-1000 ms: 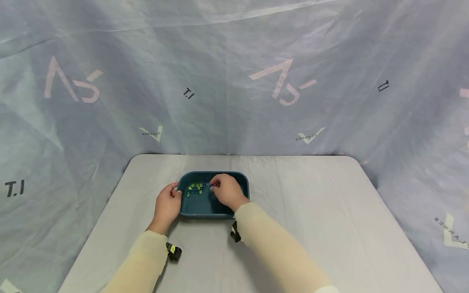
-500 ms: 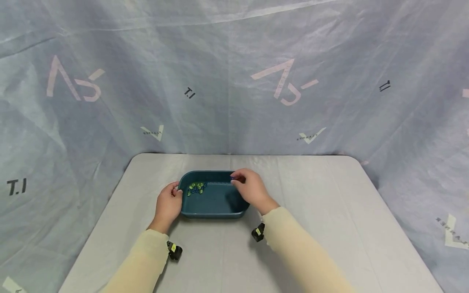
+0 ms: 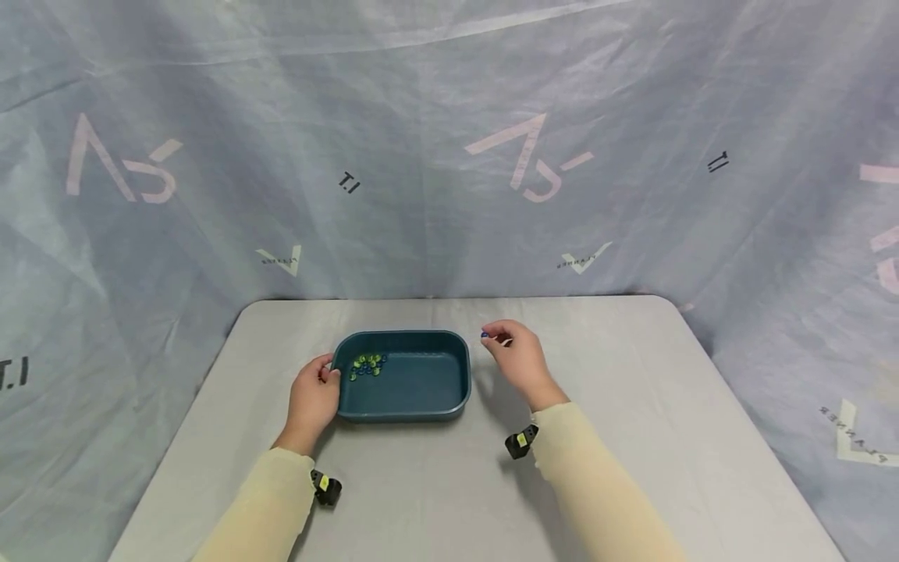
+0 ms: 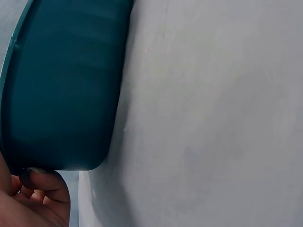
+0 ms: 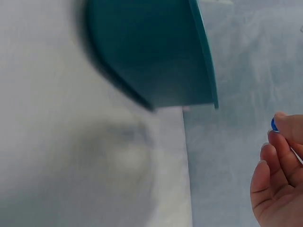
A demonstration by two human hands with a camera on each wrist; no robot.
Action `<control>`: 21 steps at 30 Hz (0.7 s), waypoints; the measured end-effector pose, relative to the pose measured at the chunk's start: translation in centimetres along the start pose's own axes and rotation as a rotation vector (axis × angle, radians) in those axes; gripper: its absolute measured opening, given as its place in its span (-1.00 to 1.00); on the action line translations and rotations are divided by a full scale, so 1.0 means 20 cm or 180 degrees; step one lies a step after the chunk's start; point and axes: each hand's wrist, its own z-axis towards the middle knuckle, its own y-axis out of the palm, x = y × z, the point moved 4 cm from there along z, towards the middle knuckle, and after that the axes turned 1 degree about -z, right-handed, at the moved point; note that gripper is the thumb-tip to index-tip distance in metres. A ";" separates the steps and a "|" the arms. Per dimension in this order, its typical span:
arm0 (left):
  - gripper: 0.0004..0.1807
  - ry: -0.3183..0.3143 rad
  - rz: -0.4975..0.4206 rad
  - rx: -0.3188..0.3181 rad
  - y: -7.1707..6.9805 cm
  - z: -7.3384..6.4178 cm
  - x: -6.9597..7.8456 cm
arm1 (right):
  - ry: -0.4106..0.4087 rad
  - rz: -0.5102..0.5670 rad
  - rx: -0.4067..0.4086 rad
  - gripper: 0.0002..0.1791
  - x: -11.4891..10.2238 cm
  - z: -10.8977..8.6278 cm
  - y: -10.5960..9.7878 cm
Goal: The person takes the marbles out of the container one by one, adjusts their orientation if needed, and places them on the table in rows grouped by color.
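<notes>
A teal rectangular tray [image 3: 399,416] rests on the table, left of the middle. My left hand [image 3: 309,400] grips its left end, thumb and fingers at the rim; the left wrist view shows curled fingers [image 4: 49,187] against the tray's corner. Small green and blue marbles [image 3: 367,365] lie grouped in the tray's left part. To the right of the tray, my right hand [image 3: 521,361] is raised over the table. Its thumb and index finger pinch one blue marble [image 5: 274,125], and the other fingers are loosely bent.
A pale cloth covers the table [image 3: 632,437], which has rounded far corners. Behind and at the sides hangs a grey printed sheet [image 3: 428,156]. A small black camera [image 3: 521,442] is strapped at each wrist.
My right hand has come up out of the tray and moved right past its right rim, carrying the blue marble. The left hand keeps its grip on the tray.
</notes>
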 end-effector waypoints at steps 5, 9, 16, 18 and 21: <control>-0.63 -0.0013 0.0002 0.0006 0.00 -0.01 0.00 | 0.0121 0.0040 0.0006 -0.85 0.06 0.01 -0.03; -0.62 -0.0018 0.0018 -0.0002 0.00 -0.01 0.01 | 0.0221 0.0018 -0.0045 -0.85 0.10 0.01 -0.02; -0.63 -0.0034 0.0017 0.0019 0.00 -0.01 0.00 | 0.0439 -0.0064 -0.0242 -0.86 0.22 0.02 0.05; -0.63 -0.0038 0.0014 0.0022 0.00 -0.01 0.01 | 0.0493 -0.0081 -0.0281 -0.88 0.25 0.01 0.07; -0.63 -0.0038 0.0017 0.0014 0.00 -0.01 0.01 | 0.0588 -0.0105 -0.0314 -0.89 0.30 0.00 0.10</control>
